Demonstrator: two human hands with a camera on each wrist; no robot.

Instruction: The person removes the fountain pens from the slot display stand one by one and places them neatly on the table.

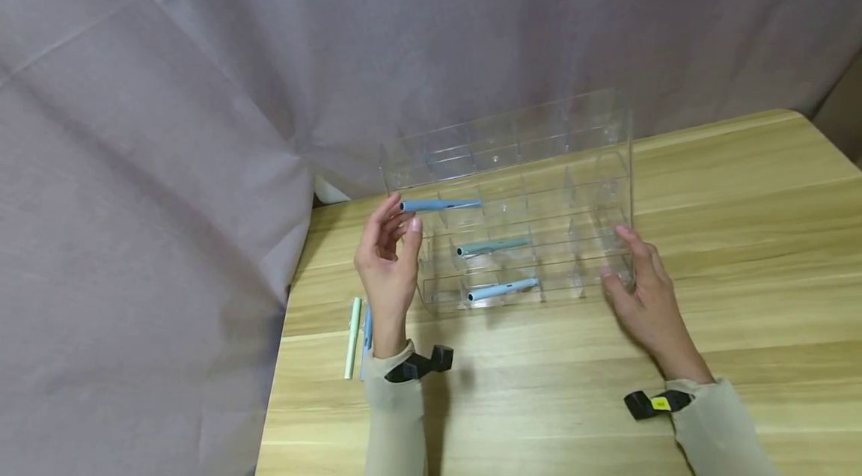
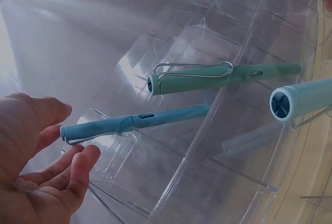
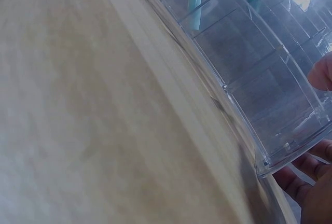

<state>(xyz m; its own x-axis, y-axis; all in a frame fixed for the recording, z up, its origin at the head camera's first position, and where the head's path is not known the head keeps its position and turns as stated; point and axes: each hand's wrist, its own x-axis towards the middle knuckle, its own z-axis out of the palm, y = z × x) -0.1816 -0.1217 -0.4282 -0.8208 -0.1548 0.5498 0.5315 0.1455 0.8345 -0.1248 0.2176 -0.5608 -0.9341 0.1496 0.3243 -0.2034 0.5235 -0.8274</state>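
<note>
A clear plastic organizer [image 1: 552,266] with stepped, divided tiers stands on the table. A blue capped pen [image 1: 431,205] with a wire clip lies across an upper tier. My left hand [image 1: 390,251] is around this pen's near end, thumb and fingers spread apart with a gap to the pen in the left wrist view. Lower down lie a green pen [image 2: 207,79] and a pale blue pen [image 1: 503,290], each on its own tier. My right hand [image 1: 646,296] grips the organizer's right side wall, thumb on the inner side and fingers [image 3: 293,185] outside.
Left of the organizer, a light green pen [image 1: 353,337] and another blue pen [image 1: 367,330] lie on the wooden table [image 1: 539,401], the latter partly hidden by my left wrist. A grey curtain [image 1: 337,34] hangs behind and along the left edge.
</note>
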